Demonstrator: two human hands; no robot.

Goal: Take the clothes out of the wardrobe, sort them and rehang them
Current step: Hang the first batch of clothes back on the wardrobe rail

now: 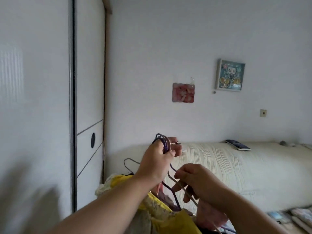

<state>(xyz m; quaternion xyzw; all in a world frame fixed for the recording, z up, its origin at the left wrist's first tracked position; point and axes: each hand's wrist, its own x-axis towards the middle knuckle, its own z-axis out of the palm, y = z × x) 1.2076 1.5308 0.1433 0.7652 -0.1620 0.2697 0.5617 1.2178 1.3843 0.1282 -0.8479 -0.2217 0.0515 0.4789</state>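
The white wardrobe fills my 9 o'clock, and the cream-covered bed stretches toward 3. The yellow clothes bunch at 6, partly hidden by my forearms. My left hand grips the purple hangers by their hooks. My right hand pinches a grey hanger.

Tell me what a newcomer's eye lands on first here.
The two hands at centre: the left hand grips a bunch of purple hanger hooks, and the right hand holds a pale hanger below. Under them is bright yellow clothing, with a cream-covered bed behind and the white wardrobe door at left.
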